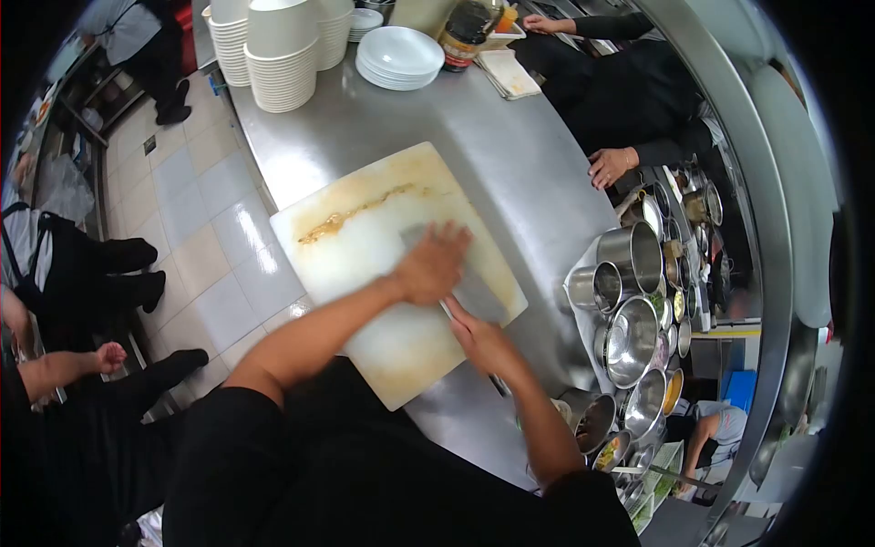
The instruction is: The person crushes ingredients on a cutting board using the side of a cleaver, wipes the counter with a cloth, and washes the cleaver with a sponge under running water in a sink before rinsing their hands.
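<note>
black trousers, far left: three co-workers, one upper [137,41], one middle [82,255], one lower [91,410], the lower one with one hand [111,356] curled.
floor: pale tiles [196,232], between those co-workers and the bench [365,114].
cups: at least three nested stacks, off-white [281,77], at the bench's upper left corner.
chopping board: one, white [355,264], lying askew on the bench, with one long brown smear [342,219] near its upper edge.
plates: two white stacks, one smaller [365,22] beside the cups, one larger [399,56] beside the jar.
left grip: one [433,264], released, fingers spread, palm down over the broad blade above the board; blurred.
jar: one, dark with a red label [465,35].
knife: one, its broad grey blade [480,296] over the right part of the board, blurred.
right grip: one [485,342], clenched round the knife handle, by the board's lower right edge.
cloth: one folded stack, pale [508,75], right of the jar.
co-worker, upper right: one [620,87], two hands showing, one at the top [540,25], one at the bench edge [612,168].
steel pots and bowls: more than ten, crowded along the right side; two pots [597,285] [629,255] adjoin one large shiny bowl [632,342].
green tray: one, lower right [645,510].
co-worker, lower right: one, in a grey top [727,428].
blue box: one [742,388].
</note>
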### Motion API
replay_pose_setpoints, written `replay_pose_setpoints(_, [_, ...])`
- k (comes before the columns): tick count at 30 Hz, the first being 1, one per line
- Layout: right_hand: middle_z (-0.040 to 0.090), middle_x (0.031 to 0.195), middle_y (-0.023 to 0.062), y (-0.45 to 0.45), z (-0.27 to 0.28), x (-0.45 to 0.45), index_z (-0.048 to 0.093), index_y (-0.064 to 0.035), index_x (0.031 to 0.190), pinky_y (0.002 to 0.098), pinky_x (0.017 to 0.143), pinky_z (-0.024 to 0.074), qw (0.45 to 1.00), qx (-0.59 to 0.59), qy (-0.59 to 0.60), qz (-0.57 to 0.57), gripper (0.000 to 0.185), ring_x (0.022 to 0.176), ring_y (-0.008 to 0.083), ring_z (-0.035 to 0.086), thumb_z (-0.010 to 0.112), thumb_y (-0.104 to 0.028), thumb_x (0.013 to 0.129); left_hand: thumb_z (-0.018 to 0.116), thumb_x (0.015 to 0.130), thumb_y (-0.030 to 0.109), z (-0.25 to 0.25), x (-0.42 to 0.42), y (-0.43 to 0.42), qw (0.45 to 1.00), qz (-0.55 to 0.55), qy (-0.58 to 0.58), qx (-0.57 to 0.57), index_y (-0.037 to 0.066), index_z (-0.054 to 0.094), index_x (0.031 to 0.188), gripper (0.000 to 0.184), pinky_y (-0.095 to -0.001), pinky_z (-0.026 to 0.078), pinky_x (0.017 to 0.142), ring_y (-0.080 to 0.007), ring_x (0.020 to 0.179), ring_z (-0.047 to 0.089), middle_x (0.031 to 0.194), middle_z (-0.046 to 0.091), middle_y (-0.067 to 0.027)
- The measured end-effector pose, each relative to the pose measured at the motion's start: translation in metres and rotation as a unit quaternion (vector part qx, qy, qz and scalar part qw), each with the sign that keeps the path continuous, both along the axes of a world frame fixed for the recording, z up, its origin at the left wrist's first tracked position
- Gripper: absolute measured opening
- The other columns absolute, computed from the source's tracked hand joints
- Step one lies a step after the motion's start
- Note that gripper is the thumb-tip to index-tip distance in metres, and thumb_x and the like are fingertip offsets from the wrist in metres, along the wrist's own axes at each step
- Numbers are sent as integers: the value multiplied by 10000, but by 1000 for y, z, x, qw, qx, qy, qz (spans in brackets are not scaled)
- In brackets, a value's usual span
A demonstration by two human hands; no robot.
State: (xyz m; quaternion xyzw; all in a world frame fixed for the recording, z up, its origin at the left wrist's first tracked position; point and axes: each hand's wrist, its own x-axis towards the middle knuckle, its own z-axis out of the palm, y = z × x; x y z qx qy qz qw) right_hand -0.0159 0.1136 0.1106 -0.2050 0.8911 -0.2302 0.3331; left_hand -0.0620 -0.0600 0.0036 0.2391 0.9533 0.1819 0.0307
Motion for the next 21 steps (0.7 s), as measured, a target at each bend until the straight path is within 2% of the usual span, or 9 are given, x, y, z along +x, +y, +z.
replay_pose_setpoints(1, [670,1020,230,-23,15,-14,379,-204,1517,389,790,522,990,79,-112,-36,492,780,313,649,460,-255,1034,383,1010,282,-8,-10,-16,998,24,51,-14,-84,200,1514,649,-567,134,1195,-437,1475,189,1585,231,-250])
replay_pose_setpoints(2, [670,1020,230,-26,5,-22,379,-204,1517,389,790,522,990,80,-110,-39,492,780,313,649,460,-255,1034,388,1010,300,-16,-22,-32,996,41,75,5,-80,238,1505,642,-564,153,1192,-435,1473,200,1581,248,-245])
replay_pose_setpoints(4, [637,1116,292,-21,-33,-33,423,-226,1486,464,880,495,1000,-20,-13,-11,462,1018,447,636,456,-240,1026,393,1010,318,-18,-28,-30,994,53,94,22,-77,277,1496,637,-561,171,1188,-432,1470,211,1578,265,-240])
replay_pose_setpoints(8, [663,1054,245,67,-46,-3,408,-166,1498,375,849,512,997,-73,19,1,480,848,323,656,486,-225,1028,400,1006,316,-1,-12,47,1000,-15,18,-9,-70,281,1497,636,-545,164,1193,-406,1475,216,1576,273,-238])
replay_pose_setpoints(11, [643,1095,288,93,-35,0,415,-218,1488,455,863,500,998,-44,40,-23,463,998,440,645,457,-244,1028,377,1012,316,-19,-9,87,992,-10,57,110,-82,273,1495,634,-537,157,1197,-412,1470,227,1573,277,-242])
replay_pose_setpoints(14, [654,1072,284,58,-28,-43,393,-211,1501,441,861,505,998,-39,37,13,479,980,405,670,462,-257,1029,364,1017,318,-4,-40,41,997,14,48,-54,-79,270,1498,630,-548,168,1192,-412,1474,213,1576,265,-246])
replay_pose_setpoints(17, [640,1228,247,2,11,-71,383,-168,1512,363,946,484,990,69,-120,-38,490,1087,318,665,473,-221,1033,372,1016,323,-20,-70,-5,993,44,83,66,-87,276,1491,635,-586,205,1166,-432,1471,204,1570,269,-258])
replay_pose_setpoints(20, [696,1080,223,37,-21,-57,377,-177,1515,360,810,540,992,63,-100,-35,491,891,286,721,467,-235,1036,367,1016,332,-13,-53,32,994,10,90,-59,-78,277,1495,637,-576,191,1174,-430,1474,198,1570,270,-253])
replay_pose_setpoints(21, [690,1056,234,76,-53,-36,382,-199,1510,408,801,533,999,-46,29,1,484,872,347,705,456,-243,1034,373,1014,337,-21,-45,54,996,3,89,-5,-66,285,1498,636,-575,188,1173,-425,1476,195,1565,282,-249])
